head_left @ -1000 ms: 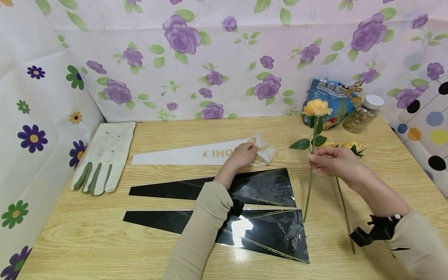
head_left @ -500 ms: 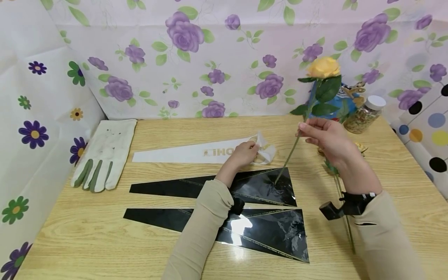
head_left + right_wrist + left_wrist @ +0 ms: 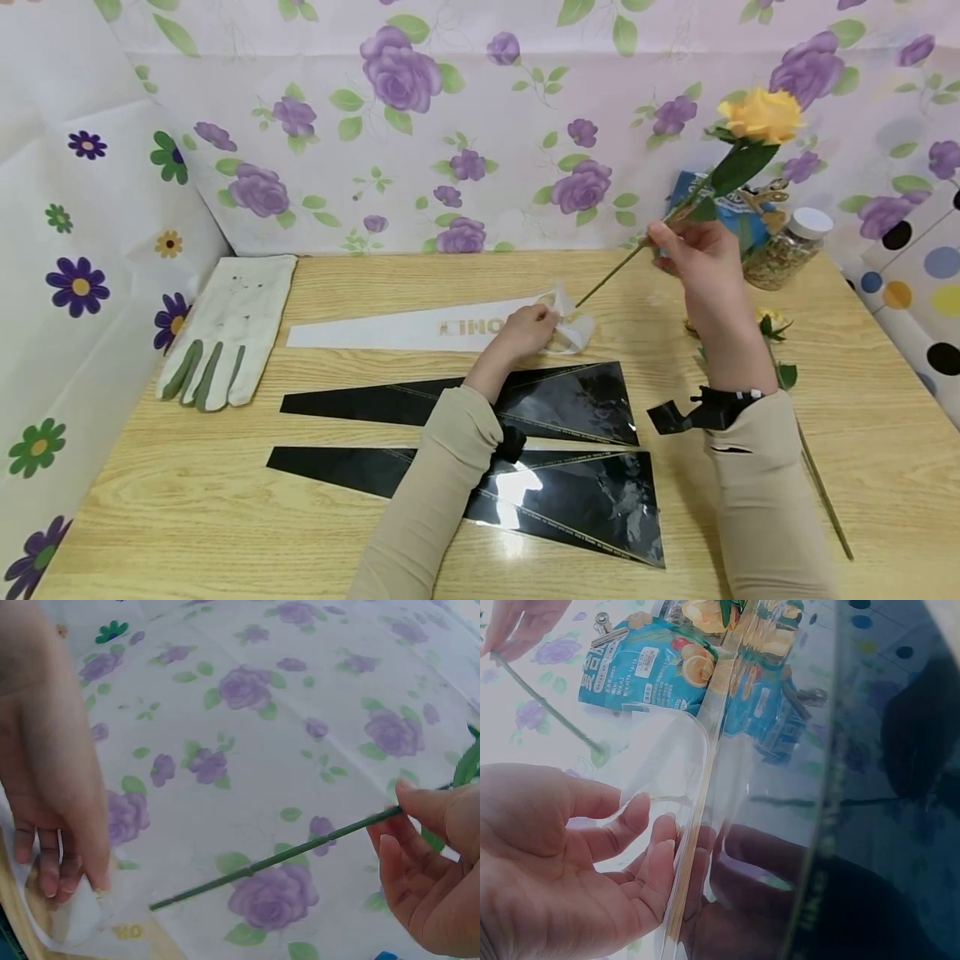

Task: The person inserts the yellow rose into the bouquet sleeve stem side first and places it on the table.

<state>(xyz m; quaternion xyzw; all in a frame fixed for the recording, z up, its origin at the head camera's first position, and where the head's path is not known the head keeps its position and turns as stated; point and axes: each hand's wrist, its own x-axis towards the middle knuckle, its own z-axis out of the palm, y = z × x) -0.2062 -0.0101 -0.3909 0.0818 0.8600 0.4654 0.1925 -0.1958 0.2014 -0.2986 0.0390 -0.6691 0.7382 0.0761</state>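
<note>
My right hand [image 3: 701,254] pinches the stem of a yellow artificial rose [image 3: 763,115] between thumb and fingers. The rose is raised and tilted, its head up to the right. Its green stem [image 3: 285,856] slopes down left, the tip overlapping the mouth of a white flower sleeve [image 3: 375,327] with gold lettering. At that wide mouth, the thumb and fingers of my left hand [image 3: 525,329] pinch the thin clear film, holding it gaping. The sleeve's narrow end lies on the table to the left. The right wrist view shows the left hand [image 3: 64,787] beside the stem tip.
Two black flower sleeves, one nearer [image 3: 570,508] and one farther [image 3: 577,400], lie below the white one. Another yellow rose [image 3: 776,321] lies right, partly behind my right forearm. A blue bag [image 3: 686,187], lidded jar [image 3: 787,250] and work glove [image 3: 225,325] are around.
My right hand has lifted the rose from the right side and tilted it, bringing the stem tip over to the white sleeve's mouth. The left hand has stayed in place.
</note>
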